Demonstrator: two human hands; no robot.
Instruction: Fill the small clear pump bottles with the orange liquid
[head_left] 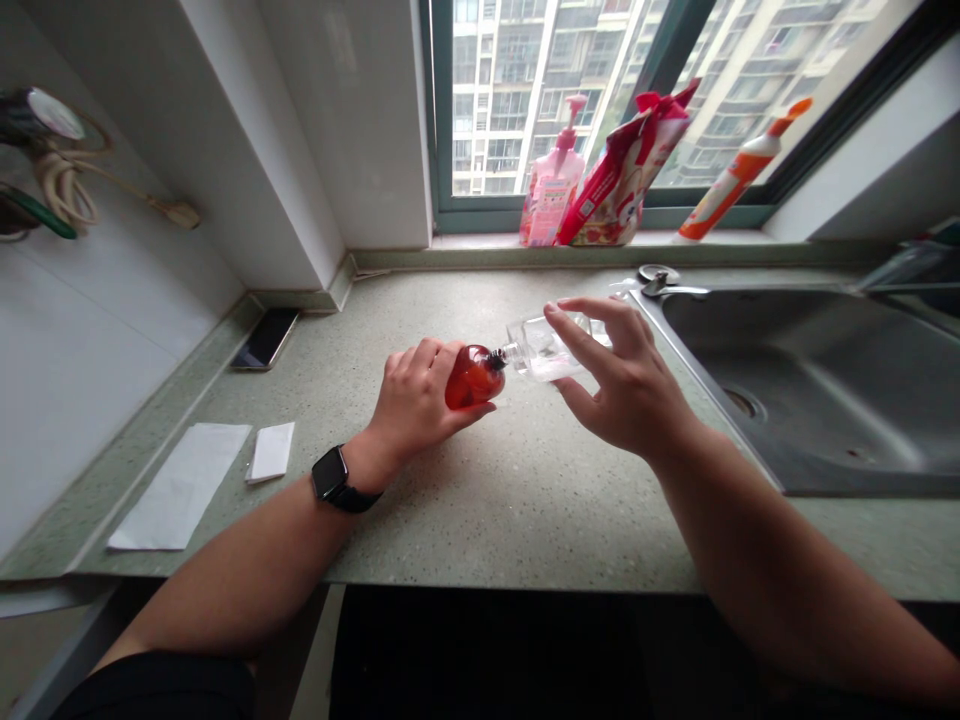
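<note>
Kitchen corner shot from my head cam: a speckled green-grey stone countertop (517,520) runs along under a big window (570,110) with apartment towers outside, and a stainless steel sink (810,385) takes up the right side. On the windowsill there's a pink pump bottle (553,180), a red and white pouch (622,175) leaning against the glass, and an orange and white bottle (731,175) tilted the same way. Over on the left of the counter are a white paper sheet (180,485), a smaller folded white paper (271,450) and a phone (264,338) lying face up. The main action is mid-counter, just left of the sink. My left hand (412,400), black smartwatch (330,473) on the wrist, is closed around a round red bottle (472,377), lying it on its side. Its neck touches a clear glass bottle (544,347), which is tilted and held up off the counter. My right hand (622,380) has its fingers spread, pinching that clear bottle between fingertips and thumb
</note>
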